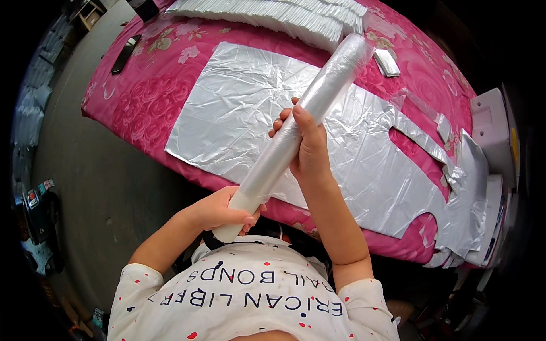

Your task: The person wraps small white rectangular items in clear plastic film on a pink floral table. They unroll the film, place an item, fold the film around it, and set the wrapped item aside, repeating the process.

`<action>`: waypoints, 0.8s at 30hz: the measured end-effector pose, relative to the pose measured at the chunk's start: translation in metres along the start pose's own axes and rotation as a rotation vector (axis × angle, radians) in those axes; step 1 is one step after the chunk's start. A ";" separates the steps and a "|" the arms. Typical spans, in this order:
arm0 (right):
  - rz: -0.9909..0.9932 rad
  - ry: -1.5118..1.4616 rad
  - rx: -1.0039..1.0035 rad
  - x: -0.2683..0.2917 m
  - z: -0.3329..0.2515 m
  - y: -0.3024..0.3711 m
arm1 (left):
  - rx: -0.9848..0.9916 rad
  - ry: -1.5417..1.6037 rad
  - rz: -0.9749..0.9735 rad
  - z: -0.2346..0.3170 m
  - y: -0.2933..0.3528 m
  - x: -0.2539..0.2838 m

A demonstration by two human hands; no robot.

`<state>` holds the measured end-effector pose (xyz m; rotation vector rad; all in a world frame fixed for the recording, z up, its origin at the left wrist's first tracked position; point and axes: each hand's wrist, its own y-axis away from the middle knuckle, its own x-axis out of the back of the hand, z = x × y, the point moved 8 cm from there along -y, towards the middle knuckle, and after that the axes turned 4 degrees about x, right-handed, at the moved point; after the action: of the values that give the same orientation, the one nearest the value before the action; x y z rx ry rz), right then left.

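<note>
A long roll of clear plastic film slants across the middle, its far end up to the right and its near end close to my shirt. My left hand is closed around the near end. Further up, my right hand grips the roll with the thumb on top and the fingers wrapped beneath. Under the roll, a stack of silvery plastic bags lies spread on the table, slightly creased. Its right end has cut-out curves that leave handle-like strips.
A pink floral cloth covers the table. Folded white bags are piled along the far edge. A black phone lies far left, a small folded packet far right. White boxes stand at the right edge.
</note>
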<state>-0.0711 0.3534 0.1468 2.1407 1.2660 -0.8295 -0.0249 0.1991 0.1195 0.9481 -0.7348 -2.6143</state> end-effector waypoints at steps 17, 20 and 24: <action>0.161 0.072 -0.012 0.053 0.018 0.019 | 0.021 -0.295 0.337 -0.023 -0.016 0.021; 0.260 0.054 0.023 0.092 -0.019 -0.008 | 0.191 -0.278 0.280 -0.039 -0.003 0.029; 0.365 0.372 0.239 0.160 -0.086 -0.033 | 0.317 -0.263 0.274 -0.067 0.011 0.039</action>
<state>-0.0189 0.5195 0.0852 2.7047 0.9246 -0.4584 -0.0089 0.1494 0.0609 0.5297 -1.2770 -2.4437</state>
